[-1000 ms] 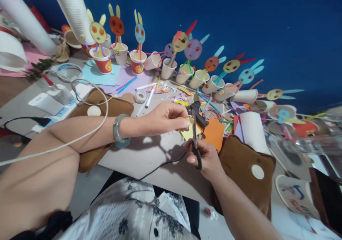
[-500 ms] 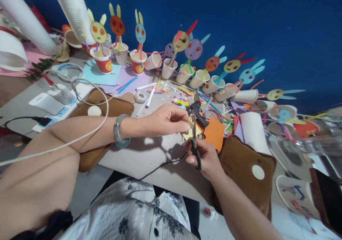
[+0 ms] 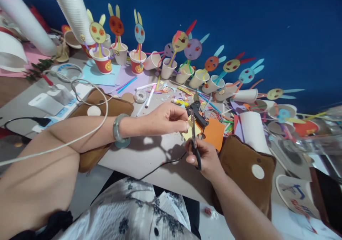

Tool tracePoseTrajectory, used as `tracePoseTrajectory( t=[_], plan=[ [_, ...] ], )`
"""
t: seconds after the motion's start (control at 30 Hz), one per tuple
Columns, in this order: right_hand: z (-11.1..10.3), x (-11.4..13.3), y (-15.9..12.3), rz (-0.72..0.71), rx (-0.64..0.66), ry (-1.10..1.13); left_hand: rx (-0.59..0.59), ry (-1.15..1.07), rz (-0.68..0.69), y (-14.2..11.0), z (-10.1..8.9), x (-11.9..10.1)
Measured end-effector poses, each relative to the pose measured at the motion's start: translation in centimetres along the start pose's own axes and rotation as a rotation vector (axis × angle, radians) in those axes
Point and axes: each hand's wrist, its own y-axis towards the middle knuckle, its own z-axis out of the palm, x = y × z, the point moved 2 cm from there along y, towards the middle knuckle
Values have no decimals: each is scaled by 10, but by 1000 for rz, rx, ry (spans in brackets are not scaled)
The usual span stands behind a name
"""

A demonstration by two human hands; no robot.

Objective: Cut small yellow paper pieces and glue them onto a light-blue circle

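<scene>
My right hand (image 3: pixel 203 157) grips a pair of black-handled scissors (image 3: pixel 197 154), its fingers in the loops and the blades pointing up and away from me. Just left of the blades, my left hand (image 3: pixel 171 119) is closed in a pinch, thumb against fingers. Whatever sits between those fingertips is too small or hidden to make out. Behind the scissors lies a black glue gun (image 3: pixel 199 113). Under and beside it are a yellow paper piece (image 3: pixel 192 130) and an orange paper sheet (image 3: pixel 215 131).
Paper cups with rabbit-faced figures (image 3: pixel 139 60) line the back of the table. Pens, pipe cleaners and paper scraps (image 3: pixel 165 88) litter the middle. Brown pouches (image 3: pixel 245 172) lie on both sides. A white cable (image 3: pixel 107 115) crosses over my left forearm, near a power strip (image 3: pixel 77 94).
Both hands stay almost still. The scissors remain in my right hand, close to the left fingertips, with at most a slight shift of the blades.
</scene>
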Motion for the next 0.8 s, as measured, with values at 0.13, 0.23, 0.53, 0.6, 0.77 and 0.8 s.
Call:
tracePoseTrajectory(
  t=[0.13, 0.23, 0.53, 0.6, 0.77, 0.8],
  plan=[
    [0, 1, 0, 5, 1, 4, -30, -28, 6, -1, 0, -1],
    [0, 0, 0, -1, -9, 2, -54, -68, 16, 0, 0, 0],
    [-1, -6, 0, -23, -31, 8, -111, -160, 8, 2, 2, 3],
    [-1, -6, 0, -26, -33, 5, -86, -132, 4, 1, 2, 3],
    [-2, -7, 0, -21, -39, 12, -64, -94, 15, 0, 2, 3],
    [-2, -6, 0, -15, -37, 16, -67, -91, 16, 0, 2, 3]
  ],
)
